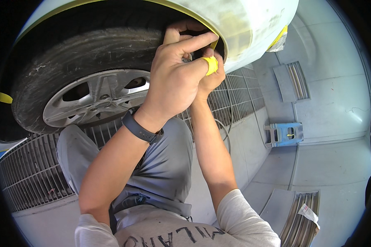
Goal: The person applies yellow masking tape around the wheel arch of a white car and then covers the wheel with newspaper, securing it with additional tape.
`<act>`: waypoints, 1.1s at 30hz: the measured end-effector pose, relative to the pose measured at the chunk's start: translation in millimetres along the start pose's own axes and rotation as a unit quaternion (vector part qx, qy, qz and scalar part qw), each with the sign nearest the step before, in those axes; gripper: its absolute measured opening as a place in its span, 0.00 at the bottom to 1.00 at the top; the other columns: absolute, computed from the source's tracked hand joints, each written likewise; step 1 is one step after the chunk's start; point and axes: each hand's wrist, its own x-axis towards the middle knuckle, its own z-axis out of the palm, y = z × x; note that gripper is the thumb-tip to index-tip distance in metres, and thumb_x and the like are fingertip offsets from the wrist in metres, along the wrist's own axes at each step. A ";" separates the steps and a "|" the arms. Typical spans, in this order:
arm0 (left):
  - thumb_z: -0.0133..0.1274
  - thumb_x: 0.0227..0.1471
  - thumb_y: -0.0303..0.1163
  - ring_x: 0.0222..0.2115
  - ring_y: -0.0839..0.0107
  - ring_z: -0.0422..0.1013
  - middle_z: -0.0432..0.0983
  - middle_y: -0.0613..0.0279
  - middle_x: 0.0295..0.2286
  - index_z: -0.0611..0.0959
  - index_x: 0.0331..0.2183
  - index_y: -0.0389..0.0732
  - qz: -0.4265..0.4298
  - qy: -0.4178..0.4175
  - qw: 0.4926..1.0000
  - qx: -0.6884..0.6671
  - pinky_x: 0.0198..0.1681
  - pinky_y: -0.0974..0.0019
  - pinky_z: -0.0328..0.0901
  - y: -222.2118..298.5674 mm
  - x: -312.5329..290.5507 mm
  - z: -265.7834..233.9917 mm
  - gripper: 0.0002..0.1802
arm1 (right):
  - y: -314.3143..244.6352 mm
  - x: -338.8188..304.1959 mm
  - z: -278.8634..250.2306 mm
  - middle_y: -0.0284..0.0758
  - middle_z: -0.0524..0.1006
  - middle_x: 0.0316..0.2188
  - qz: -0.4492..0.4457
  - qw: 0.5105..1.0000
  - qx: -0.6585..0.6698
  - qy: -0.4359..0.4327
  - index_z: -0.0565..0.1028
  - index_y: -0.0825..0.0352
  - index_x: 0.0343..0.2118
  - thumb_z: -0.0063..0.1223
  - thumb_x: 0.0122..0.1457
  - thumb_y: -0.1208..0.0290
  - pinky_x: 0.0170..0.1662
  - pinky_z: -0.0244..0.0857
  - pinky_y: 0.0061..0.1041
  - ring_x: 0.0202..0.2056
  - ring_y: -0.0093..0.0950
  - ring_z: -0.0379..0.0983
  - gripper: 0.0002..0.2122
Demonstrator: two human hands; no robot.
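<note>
Yellow masking tape [192, 13] runs along the edge of the car's wheel arch, above the tyre [82, 51]. My left hand [173, 78], with a dark watch band on its wrist, is closed at the arch's right end, its index fingertip against the tape edge. A crumpled piece of yellow tape [211, 65] sits at its thumb tip; whether it is wrapped round or pinched I cannot tell. Just behind, my right hand [212, 80] is partly hidden by the left. Its fingers close on a narrow tape strip [214, 44] at the arch edge.
A silver alloy wheel [101, 99] fills the arch. Pale car bodywork [251, 24] with sanded patches hangs over my hands. Floor grating [33, 173] runs beneath my knees. A blue step stool [287, 134], a hose [228, 133] and wall vents [299, 82] are to the right.
</note>
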 end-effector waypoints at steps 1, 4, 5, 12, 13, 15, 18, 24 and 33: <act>0.43 0.49 0.22 0.40 0.78 0.62 0.66 0.61 0.55 0.81 0.56 0.32 -0.010 0.001 1.000 0.006 0.44 0.73 0.59 0.1 -0.6 -0.8 0.32 | 5.0 0.7 -2.0 0.33 0.82 0.32 -0.010 1.000 -0.024 -0.007 0.81 0.73 0.38 0.57 0.70 0.65 0.38 0.69 0.23 0.33 0.20 0.73 0.13; 0.43 0.48 0.22 0.38 0.79 0.61 0.65 0.62 0.55 0.81 0.57 0.33 -0.021 -0.003 0.999 -0.045 0.44 0.74 0.59 -0.9 -2.5 -0.2 0.32 | 20.3 2.9 -7.6 0.34 0.82 0.32 0.034 0.999 -0.017 -0.008 0.81 0.74 0.38 0.57 0.70 0.65 0.38 0.70 0.23 0.33 0.20 0.73 0.13; 0.43 0.48 0.22 0.38 0.79 0.61 0.65 0.62 0.55 0.81 0.57 0.33 -0.024 0.000 0.998 -0.055 0.43 0.74 0.59 -1.6 -3.1 1.0 0.33 | 24.8 3.7 -8.9 0.34 0.83 0.32 0.077 0.997 -0.006 -0.007 0.81 0.75 0.38 0.57 0.70 0.65 0.37 0.70 0.23 0.32 0.20 0.73 0.14; 0.46 0.48 0.20 0.41 0.78 0.63 0.64 0.64 0.53 0.80 0.58 0.33 -0.051 0.000 0.993 -0.107 0.43 0.74 0.61 -8.0 -5.5 11.8 0.33 | 31.6 7.3 -5.7 0.33 0.82 0.30 0.154 0.982 0.105 0.036 0.81 0.74 0.37 0.55 0.71 0.58 0.30 0.67 0.21 0.27 0.17 0.72 0.18; 0.47 0.49 0.20 0.42 0.77 0.64 0.64 0.64 0.53 0.80 0.58 0.33 -0.049 0.006 0.991 -0.125 0.44 0.73 0.62 -9.2 -5.8 14.0 0.33 | 29.1 7.1 -4.5 0.32 0.82 0.30 0.164 0.980 0.106 0.035 0.81 0.74 0.37 0.55 0.70 0.57 0.29 0.66 0.21 0.25 0.17 0.71 0.19; 0.48 0.49 0.21 0.43 0.75 0.65 0.64 0.63 0.53 0.80 0.58 0.33 -0.043 0.007 0.992 -0.116 0.45 0.72 0.63 -11.6 -6.6 17.1 0.32 | 23.0 5.7 -3.5 0.32 0.82 0.29 0.183 0.977 0.108 0.033 0.81 0.73 0.36 0.55 0.70 0.56 0.26 0.64 0.20 0.23 0.16 0.70 0.20; 0.51 0.50 0.22 0.46 0.73 0.68 0.65 0.62 0.53 0.80 0.58 0.34 -0.033 -0.001 0.997 -0.063 0.46 0.71 0.64 -16.4 -7.3 21.2 0.31 | 15.5 2.8 -3.1 0.32 0.81 0.28 0.167 0.980 0.103 0.043 0.80 0.72 0.35 0.54 0.71 0.54 0.23 0.63 0.19 0.21 0.16 0.70 0.21; 0.53 0.49 0.24 0.46 0.68 0.72 0.66 0.59 0.54 0.81 0.57 0.36 -0.049 -0.005 0.998 -0.050 0.45 0.68 0.66 -32.3 -6.4 29.4 0.31 | 15.8 1.9 -7.6 0.30 0.77 0.20 0.172 0.982 0.077 0.023 0.79 0.70 0.32 0.51 0.72 0.53 0.23 0.62 0.19 0.19 0.17 0.69 0.22; 0.52 0.48 0.23 0.39 0.77 0.70 0.67 0.59 0.52 0.81 0.56 0.33 -0.055 -0.032 0.998 0.014 0.39 0.72 0.67 -50.4 2.2 27.3 0.30 | 38.5 -4.3 -10.2 0.28 0.77 0.21 0.112 0.992 0.055 0.033 0.80 0.71 0.34 0.55 0.71 0.59 0.25 0.62 0.19 0.24 0.15 0.69 0.17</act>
